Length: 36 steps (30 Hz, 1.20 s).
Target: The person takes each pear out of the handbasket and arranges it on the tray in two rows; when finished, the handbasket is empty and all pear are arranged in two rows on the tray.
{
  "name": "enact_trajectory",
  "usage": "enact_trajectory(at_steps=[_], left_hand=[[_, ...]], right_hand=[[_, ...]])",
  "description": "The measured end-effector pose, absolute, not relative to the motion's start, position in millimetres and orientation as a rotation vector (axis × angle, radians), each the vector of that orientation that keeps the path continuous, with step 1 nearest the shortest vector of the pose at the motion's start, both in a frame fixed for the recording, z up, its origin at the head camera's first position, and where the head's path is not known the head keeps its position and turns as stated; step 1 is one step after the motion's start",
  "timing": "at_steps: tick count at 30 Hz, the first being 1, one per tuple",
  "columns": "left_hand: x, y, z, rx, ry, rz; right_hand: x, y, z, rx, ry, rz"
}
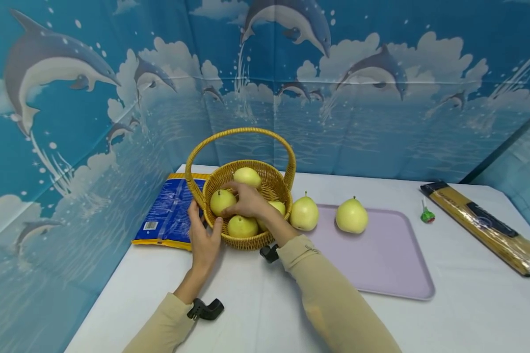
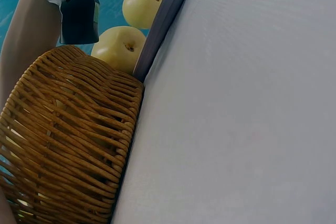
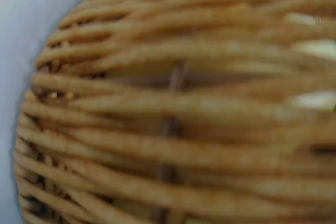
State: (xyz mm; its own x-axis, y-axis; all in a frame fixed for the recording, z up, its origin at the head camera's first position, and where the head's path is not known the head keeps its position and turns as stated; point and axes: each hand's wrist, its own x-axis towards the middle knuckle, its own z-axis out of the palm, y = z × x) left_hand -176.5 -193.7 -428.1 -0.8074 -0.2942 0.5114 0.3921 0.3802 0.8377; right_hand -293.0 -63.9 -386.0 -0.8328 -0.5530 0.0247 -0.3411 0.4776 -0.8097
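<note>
A yellow wicker basket (image 1: 270,177) with a tall hoop handle holds several yellow-green pears. My left hand (image 1: 204,244) holds the basket's left side, its thumb close to the rim. Inside the basket my right hand (image 1: 247,202) grips the leftmost pear (image 1: 221,203), fingers above it and thumb below. Another pear (image 1: 246,175) sits at the back, one pear (image 1: 242,227) at the front, and one more (image 1: 276,208) is partly hidden under the right wrist. Basket weave (image 3: 173,129) fills the right wrist view, blurred. In the left wrist view the basket side (image 2: 73,135) shows, without the hand.
Two pears (image 1: 304,214) (image 1: 352,215) stand on a lilac tray (image 1: 388,255) right of the basket. A blue and yellow packet (image 1: 170,215) lies partly behind the basket. Far right are a green-wrapped lollipop (image 1: 427,215) and a long gold and black packet (image 1: 481,223). A dolphin-print curtain (image 1: 256,113) hangs behind.
</note>
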Motion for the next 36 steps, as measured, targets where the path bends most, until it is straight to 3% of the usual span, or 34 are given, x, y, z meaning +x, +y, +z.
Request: enact_trajectory(at_steps=[22,36], left_hand=[[-176.3,-184.6,-430.0,-0.085,-2.039,-1.490],[-176.9,-192.6,-432.2,-0.116,-1.999,-1.471]], right_hand=[[-292.9,-54.8,-376.8,-0.679,2.587,-1.231],[-267.8,-5.3,-345.1,-0.789,2.773,-1.356]])
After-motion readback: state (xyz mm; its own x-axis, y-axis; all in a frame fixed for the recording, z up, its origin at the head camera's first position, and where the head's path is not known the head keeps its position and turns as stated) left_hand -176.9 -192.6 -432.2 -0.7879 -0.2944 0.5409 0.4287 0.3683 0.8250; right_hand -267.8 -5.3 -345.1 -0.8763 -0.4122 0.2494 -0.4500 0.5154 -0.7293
